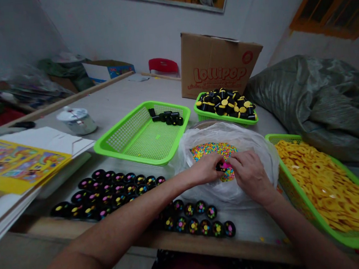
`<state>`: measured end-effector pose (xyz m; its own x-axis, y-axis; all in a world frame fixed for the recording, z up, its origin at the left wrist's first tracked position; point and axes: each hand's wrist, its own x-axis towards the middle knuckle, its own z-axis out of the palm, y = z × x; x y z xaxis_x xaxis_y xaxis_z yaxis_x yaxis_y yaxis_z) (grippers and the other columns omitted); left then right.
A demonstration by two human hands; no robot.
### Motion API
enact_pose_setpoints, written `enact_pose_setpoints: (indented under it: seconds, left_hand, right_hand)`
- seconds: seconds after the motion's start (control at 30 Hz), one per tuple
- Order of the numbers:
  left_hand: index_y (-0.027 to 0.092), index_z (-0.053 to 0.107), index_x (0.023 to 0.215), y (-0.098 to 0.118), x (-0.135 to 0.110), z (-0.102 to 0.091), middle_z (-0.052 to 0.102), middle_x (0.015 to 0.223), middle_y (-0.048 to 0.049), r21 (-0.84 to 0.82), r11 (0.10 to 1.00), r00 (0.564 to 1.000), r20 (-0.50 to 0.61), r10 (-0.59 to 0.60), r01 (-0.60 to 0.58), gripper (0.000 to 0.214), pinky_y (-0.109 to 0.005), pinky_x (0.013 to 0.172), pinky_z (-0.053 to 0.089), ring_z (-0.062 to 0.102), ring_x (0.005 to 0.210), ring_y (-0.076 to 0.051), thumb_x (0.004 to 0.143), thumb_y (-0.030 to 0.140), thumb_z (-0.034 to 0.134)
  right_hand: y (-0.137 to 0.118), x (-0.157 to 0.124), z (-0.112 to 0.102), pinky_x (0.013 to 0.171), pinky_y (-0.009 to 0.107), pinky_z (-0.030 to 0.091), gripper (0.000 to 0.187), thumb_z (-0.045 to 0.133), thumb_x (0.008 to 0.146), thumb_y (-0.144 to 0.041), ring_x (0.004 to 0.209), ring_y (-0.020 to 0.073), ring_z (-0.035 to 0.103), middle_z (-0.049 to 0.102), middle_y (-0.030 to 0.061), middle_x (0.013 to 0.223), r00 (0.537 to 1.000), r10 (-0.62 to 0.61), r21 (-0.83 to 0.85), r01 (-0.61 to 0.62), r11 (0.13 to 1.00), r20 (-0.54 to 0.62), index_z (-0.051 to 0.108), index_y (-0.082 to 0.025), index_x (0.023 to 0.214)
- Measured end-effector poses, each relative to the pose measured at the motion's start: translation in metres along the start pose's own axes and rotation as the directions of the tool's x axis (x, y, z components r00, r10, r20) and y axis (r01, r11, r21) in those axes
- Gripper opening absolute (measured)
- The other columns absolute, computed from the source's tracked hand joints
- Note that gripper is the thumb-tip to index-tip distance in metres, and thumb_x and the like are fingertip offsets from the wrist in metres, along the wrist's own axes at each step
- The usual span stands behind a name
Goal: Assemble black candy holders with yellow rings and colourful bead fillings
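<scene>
My left hand [204, 169] and my right hand [249, 174] meet over a white plastic bag [255, 158] holding a heap of tiny multicoloured candies [213, 150]. My left fingers pinch a small round black cap [220, 167]. My right fingertips pinch a pink candy [227, 165] against it. Rows of black caps topped with coloured candies [110, 192] lie on the table left of my hands. A second group of filled caps [194, 219] sits nearer the table's front edge [162, 239], below my wrists.
A green basket [142, 133] holds several black pieces, another [226, 117] holds black-and-yellow pieces, and a third [327, 230] holds yellow rings. Printed sheets [24, 166], a plastic tub [77, 121], a "Lollipop" cardboard box [217, 64] and a grey-green sack [312, 100] surround them.
</scene>
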<state>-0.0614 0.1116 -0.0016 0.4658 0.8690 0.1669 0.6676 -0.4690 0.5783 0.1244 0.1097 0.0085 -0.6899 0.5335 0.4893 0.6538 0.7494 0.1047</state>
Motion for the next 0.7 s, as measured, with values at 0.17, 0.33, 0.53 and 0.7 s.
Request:
enact_pose_setpoints:
  seconds: [0.17,0.33,0.53,0.7]
  left_hand:
    - [0.017,0.058,0.092,0.001,-0.001,-0.001,0.064,0.09,-0.0049,-0.003,1.0,1.0,0.009,0.011,-0.011,0.018,-0.029,0.071,0.045,0.057,0.082,-0.02,0.075,0.022,0.062]
    - [0.016,0.058,0.094,-0.001,-0.002,0.0,0.063,0.092,-0.0056,-0.018,0.999,0.999,-0.004,0.032,-0.032,0.021,-0.029,0.074,0.045,0.057,0.085,-0.02,0.074,0.019,0.061]
    - [0.017,0.058,0.097,-0.006,-0.001,0.003,0.063,0.098,-0.0058,-0.01,0.999,0.999,-0.017,0.051,-0.052,0.027,-0.031,0.081,0.045,0.057,0.092,-0.021,0.071,0.011,0.057]
    - [0.017,0.058,0.094,-0.005,0.0,0.003,0.063,0.099,-0.0071,0.006,0.999,0.999,0.005,0.054,-0.054,0.027,-0.032,0.08,0.045,0.057,0.092,-0.022,0.068,0.008,0.057]
  right_hand:
    - [0.0,0.0,0.0,0.093,0.04,0.035,0.029,0.043,0.086,-0.008,0.098,0.0222,0.051,0.062,0.0097,0.105,0.999,-0.03,0.001,0.03,1.0,-0.01,0.059,-0.018,0.108]
    - [0.002,-0.003,0.0,0.089,0.04,0.038,0.026,0.046,0.085,-0.009,0.097,0.0235,0.052,0.062,0.0094,0.103,0.999,0.016,0.043,-0.014,0.999,-0.047,0.06,-0.019,0.103]
    - [0.011,-0.014,0.02,0.085,0.039,0.046,0.017,0.053,0.085,-0.023,0.092,0.022,0.058,0.063,0.0071,0.098,0.936,0.351,0.461,-0.3,0.835,-0.027,0.057,-0.022,0.101]
    - [0.013,-0.018,0.032,0.089,0.041,0.047,0.02,0.053,0.085,-0.031,0.094,0.021,0.06,0.065,0.0065,0.102,0.878,0.453,0.658,-0.432,0.617,0.151,0.059,-0.022,0.102]
